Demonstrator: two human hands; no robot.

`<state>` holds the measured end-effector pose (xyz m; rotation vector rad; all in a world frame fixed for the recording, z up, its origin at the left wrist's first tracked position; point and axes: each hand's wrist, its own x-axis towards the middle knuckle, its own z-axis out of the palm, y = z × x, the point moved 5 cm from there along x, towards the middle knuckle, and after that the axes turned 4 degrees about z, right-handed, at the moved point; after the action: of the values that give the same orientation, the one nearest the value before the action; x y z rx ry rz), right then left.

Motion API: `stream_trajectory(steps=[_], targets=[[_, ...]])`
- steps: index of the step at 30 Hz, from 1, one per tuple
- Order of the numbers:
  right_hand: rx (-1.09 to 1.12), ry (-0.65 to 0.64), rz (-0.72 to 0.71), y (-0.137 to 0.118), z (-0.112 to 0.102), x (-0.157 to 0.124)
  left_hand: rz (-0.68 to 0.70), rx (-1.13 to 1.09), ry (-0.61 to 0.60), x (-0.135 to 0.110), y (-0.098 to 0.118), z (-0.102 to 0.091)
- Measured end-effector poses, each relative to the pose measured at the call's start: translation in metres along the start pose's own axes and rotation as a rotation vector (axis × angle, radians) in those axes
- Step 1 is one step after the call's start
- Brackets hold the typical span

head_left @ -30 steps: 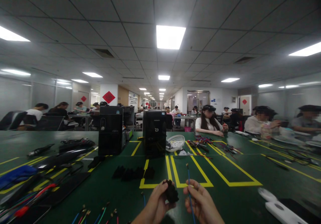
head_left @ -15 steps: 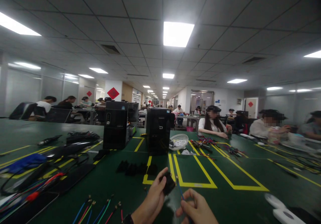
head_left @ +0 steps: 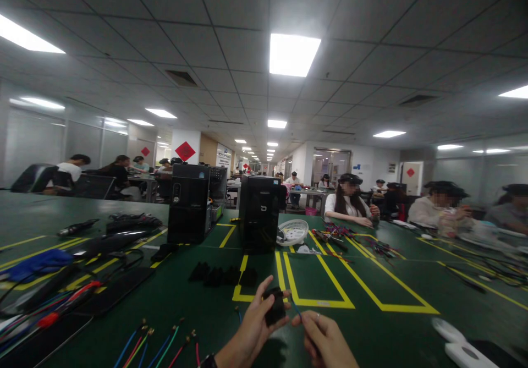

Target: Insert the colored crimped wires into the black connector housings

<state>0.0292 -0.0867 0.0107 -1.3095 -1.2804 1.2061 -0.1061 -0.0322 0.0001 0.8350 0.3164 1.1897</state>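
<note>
My left hand (head_left: 256, 321) holds a small black block (head_left: 274, 305) between thumb and fingers above the green table. My right hand (head_left: 324, 338) pinches a thin blue cable (head_left: 294, 305), its tip pointing up beside the block; whether the two touch, I cannot tell. Several cables with brass-coloured ends, among them a green cable (head_left: 168, 343) and a red cable (head_left: 197, 351), stand up at the bottom left. Beyond my left hand lies a row of dark pieces (head_left: 220, 274), too dim to make out.
Two black computer towers, a left tower (head_left: 187, 203) and a right tower (head_left: 259, 214), stand ahead. Right of them lie a white basket (head_left: 292, 232) and tangled wires (head_left: 334, 236). A blue glove (head_left: 37, 263) lies left, a white case (head_left: 466, 349) right. A person (head_left: 348, 203) sits opposite.
My left hand has turned the black block more upright, with fingertips now showing past it. My right hand has closed in slightly and rolled palm down, still pinching the blue cable.
</note>
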Motion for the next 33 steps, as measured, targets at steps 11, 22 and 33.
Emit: stream_trajectory(steps=[11, 22, 33], targets=[[-0.100, -0.053, -0.005, 0.005, 0.014, 0.000, -0.024, 0.005, -0.051, 0.002, -0.015, -0.006], [-0.159, 0.029, -0.034, 0.014, 0.005, 0.006, -0.041, 0.005, -0.014, 0.001, -0.019, -0.005], [-0.262, 0.045, -0.004, 0.007, 0.007, 0.004, -0.032, 0.101, -0.055, 0.000, -0.015, 0.001]])
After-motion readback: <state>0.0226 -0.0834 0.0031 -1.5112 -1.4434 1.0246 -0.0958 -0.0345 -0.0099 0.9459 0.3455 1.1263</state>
